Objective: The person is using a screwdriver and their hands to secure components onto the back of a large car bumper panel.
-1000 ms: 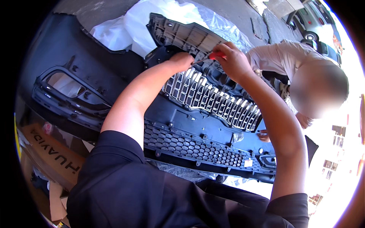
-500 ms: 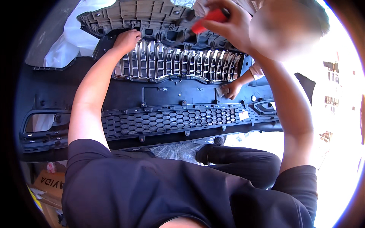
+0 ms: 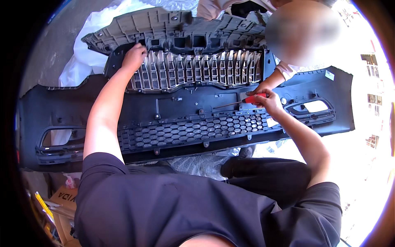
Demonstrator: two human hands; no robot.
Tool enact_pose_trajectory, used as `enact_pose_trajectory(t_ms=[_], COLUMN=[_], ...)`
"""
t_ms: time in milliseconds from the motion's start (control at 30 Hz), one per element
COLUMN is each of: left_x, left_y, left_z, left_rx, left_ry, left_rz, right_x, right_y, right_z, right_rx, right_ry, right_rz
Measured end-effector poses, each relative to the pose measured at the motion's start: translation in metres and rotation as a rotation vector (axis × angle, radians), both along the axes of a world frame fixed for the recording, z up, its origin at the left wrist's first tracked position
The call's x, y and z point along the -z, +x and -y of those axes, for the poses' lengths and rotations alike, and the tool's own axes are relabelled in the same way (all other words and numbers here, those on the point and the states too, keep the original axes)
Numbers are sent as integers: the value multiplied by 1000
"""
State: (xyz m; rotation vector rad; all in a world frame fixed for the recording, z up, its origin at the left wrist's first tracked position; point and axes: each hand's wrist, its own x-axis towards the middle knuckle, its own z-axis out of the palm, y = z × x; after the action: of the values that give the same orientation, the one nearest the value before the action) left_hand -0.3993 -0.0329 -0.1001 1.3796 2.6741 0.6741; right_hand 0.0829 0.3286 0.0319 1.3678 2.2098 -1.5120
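A large black car bumper point(image 3: 135, 105) lies before me with its inner side up. Along its far side sits a silver slatted grille point(image 3: 193, 70), and behind that a grey-black ribbed plastic panel point(image 3: 144, 25). My left hand point(image 3: 135, 57) has its fingers curled at the grille's upper left corner; the fingertips are partly hidden. In my right hand point(image 3: 269, 103) is a screwdriver point(image 3: 254, 99) with a red handle, its long thin shaft pointing left, low over the bumper's middle. The co-worker's hand point(image 3: 263, 85) is just beyond the screwdriver handle.
A co-worker's light sleeve point(image 3: 287, 70) reaches in from the far right. White plastic sheeting point(image 3: 78, 68) lies beneath at the far left. A black honeycomb mesh point(image 3: 185, 131) runs along the bumper's near side. A cardboard box point(image 3: 63, 196) stands at the lower left.
My right hand has brought the screwdriver down from above the far panel toward me, to the bumper's middle. My left hand stays at the grille's corner. The view has shifted slightly.
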Motion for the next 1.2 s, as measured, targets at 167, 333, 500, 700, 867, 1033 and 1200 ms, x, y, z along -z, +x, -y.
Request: enact_pose_trajectory(t_ms=[167, 333, 500, 700, 867, 1033, 1200], left_x=[-3, -6, -1, 10, -1, 4, -64], left_y=[11, 12, 6, 17, 38, 99, 197], left_z=[-15, -25, -30, -17, -32, -54, -71], left_rx=[-107, -195, -234, -130, -387, -498, -271], left_ry=[-92, -122, -156, -48, 71, 492, 176], left_rz=[-24, -14, -34, -138, 24, 948, 1379], right_x=[39, 52, 85, 87, 56, 24, 81], right_y=[21, 32, 54, 75, 73, 65, 20], right_z=[2, 0, -12, -4, -33, -44, -36], right_rx=[3, -275, -564, -578, -623, -878, -887], right_ry=[-66, 148, 292, 509, 396, 511, 482], right_rz=[9, 171, 197, 233, 384, 412, 200])
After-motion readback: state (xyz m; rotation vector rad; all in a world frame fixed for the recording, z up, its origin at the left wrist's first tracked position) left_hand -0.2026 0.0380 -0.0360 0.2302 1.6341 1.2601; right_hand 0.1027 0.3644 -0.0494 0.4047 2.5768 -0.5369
